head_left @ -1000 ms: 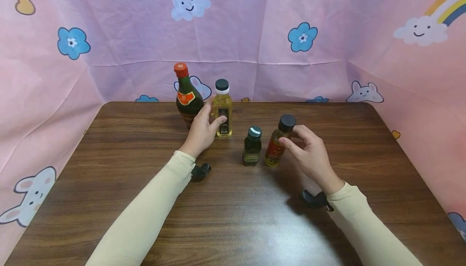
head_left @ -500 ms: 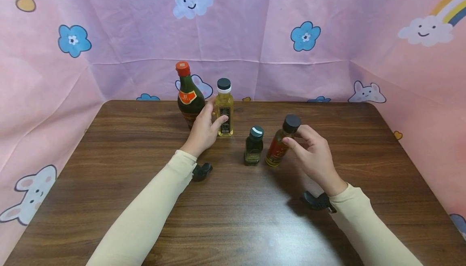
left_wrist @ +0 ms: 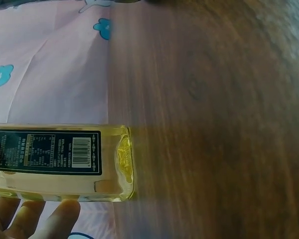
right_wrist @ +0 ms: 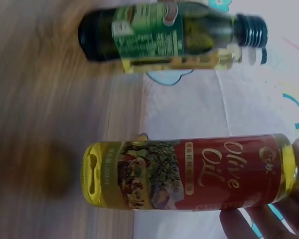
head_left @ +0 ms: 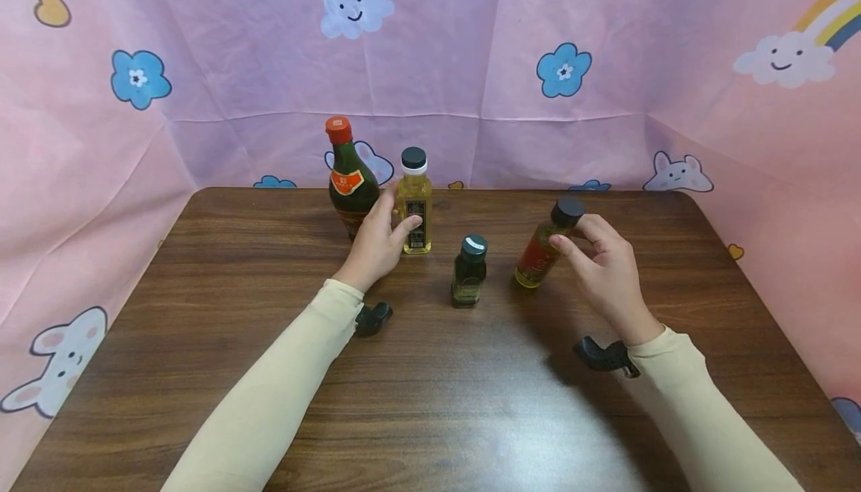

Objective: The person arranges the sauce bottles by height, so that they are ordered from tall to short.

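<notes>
My left hand [head_left: 378, 241] grips a square clear bottle of yellow oil [head_left: 417, 208] with a black cap and dark label, thumb across its front. Its barcode side shows in the left wrist view. Just behind that hand stands a green glass bottle [head_left: 353, 189] with a red cap, its lower part partly hidden. In my right hand [head_left: 608, 271] is an olive oil bottle [right_wrist: 199, 174] with a red label, held tilted near its neck by thumb and fingers. Between the hands a small dark green bottle [head_left: 468, 274] stands upright; the right wrist view shows its green label.
All this is on a brown wooden table [head_left: 430, 387]. A pink patterned cloth [head_left: 269, 66] hangs along the back and both sides. Each wrist carries a black camera mount, such as the right mount [head_left: 602, 355].
The right hand has moved the olive oil bottle right and farther back, away from the small green bottle. The left hand keeps its grip on the clear bottle in about the same place.
</notes>
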Demonstrator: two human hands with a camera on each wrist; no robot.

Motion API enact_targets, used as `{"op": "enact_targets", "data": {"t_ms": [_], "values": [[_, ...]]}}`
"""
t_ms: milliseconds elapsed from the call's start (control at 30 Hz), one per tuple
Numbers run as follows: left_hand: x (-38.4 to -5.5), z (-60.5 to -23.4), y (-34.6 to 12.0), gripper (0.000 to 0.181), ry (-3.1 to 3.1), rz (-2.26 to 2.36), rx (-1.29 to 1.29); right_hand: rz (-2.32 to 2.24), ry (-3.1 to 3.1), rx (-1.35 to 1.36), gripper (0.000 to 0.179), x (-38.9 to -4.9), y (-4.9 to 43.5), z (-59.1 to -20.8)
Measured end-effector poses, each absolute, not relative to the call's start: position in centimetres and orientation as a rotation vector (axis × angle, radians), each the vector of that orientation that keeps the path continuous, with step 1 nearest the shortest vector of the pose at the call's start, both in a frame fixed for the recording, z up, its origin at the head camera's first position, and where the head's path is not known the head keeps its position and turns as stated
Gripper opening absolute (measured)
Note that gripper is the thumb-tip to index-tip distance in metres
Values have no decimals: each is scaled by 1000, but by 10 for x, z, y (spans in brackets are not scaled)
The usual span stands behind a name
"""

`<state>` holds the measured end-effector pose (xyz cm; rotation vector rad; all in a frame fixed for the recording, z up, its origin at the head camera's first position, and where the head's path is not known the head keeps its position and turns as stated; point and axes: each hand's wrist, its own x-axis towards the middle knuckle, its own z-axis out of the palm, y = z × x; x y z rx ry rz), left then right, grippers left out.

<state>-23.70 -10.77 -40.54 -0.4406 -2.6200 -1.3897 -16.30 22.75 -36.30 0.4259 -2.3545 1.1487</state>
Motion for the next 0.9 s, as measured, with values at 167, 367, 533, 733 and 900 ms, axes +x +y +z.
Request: {"op": "enact_targets", "data": {"t_ms": [167,367,533,733,900], "values": [[-236,-408,-109,76,-2621,-1397,-438,1161,-2335,447,20,-179,226,-363],[-236,-408,-110,77,-2623,-1406,-443,1188,-2307,481,21,-202,208,-364],[-237,-408,-110,76,-2629,-1412,-448,1244,-2343,517,24,-216,187,-362],[-235,-405,-109,78,-2654,-1410,-435,1348,-2373,556,28,-231,165,-363],[-235,-404,-108,79,-2649,-1422,-434,1376,-2379,559,28,-238,155,-365]]}}
